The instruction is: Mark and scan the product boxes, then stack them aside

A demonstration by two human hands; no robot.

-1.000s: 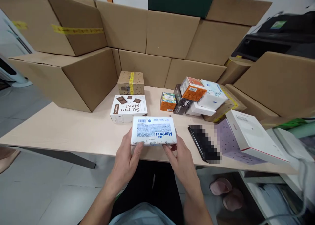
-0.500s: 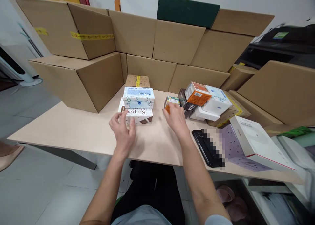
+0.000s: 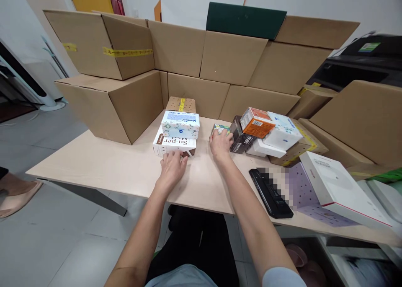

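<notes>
My right hand is wrapped over a small green-patterned box, most of which it hides. My left hand lies low at the front of a white box lettered "Su-per Meal". Its fingers are stretched forward with the thumb apart, and the fingertips seem to touch that box's front face. On top of the white box rests a pack of tissues in floral wrapping. Right beside the small box stands a dark brown box.
Behind the tissues sits a spotted brown carton. An orange box and another tissue pack are stacked at right, above a white box. A black device lies nearer. Large cardboard boxes wall the table's back.
My left hand has moved right and down to the front of the white box. My right hand has closed further over the small box. The whole view has shifted slightly.
</notes>
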